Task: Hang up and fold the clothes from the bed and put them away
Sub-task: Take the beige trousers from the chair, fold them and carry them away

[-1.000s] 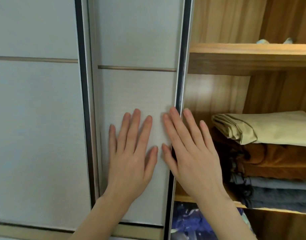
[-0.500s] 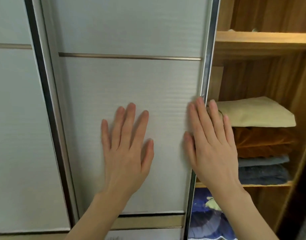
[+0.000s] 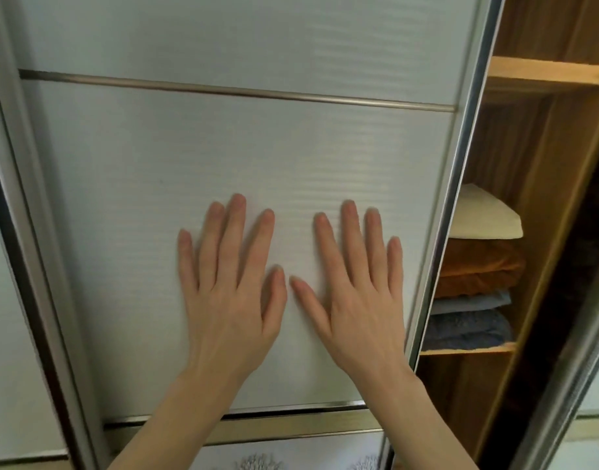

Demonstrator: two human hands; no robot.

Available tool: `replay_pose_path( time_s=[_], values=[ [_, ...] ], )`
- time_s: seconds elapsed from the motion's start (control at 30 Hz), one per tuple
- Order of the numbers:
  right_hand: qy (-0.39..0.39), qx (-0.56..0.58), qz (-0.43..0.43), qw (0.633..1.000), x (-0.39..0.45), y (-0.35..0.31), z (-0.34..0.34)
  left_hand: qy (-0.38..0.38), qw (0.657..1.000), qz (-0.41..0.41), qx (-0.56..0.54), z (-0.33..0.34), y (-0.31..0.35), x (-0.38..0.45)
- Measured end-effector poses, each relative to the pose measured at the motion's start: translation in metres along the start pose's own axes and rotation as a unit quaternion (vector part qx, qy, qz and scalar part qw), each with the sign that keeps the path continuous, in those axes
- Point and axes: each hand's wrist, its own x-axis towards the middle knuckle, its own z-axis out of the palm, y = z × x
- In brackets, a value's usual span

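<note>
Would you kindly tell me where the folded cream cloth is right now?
In the head view, the folded cream cloth lies at the right, topping a stack on the wooden wardrobe shelf, directly above the rust-brown folded cloth, past the grey sliding door's edge.

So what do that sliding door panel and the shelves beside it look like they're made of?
The sliding door panel looks like frosted glass or acrylic, pale grey with faint horizontal ribbing; which one is unclear. Its frame appears to be brushed metal, given its dull sheen. The shelves look like wood or wood-grain laminate, showing warm brown streaks.
</note>
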Motion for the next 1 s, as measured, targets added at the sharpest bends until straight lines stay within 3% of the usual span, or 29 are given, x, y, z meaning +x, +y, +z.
replay_pose_path(
  time_s=[1.0],
  values=[
    [0.042,0.038,-0.021,0.998,-0.032,0.182,-0.023,-0.056,0.993,0.004,0.103,0.044,0.155,0.003]
  ],
)
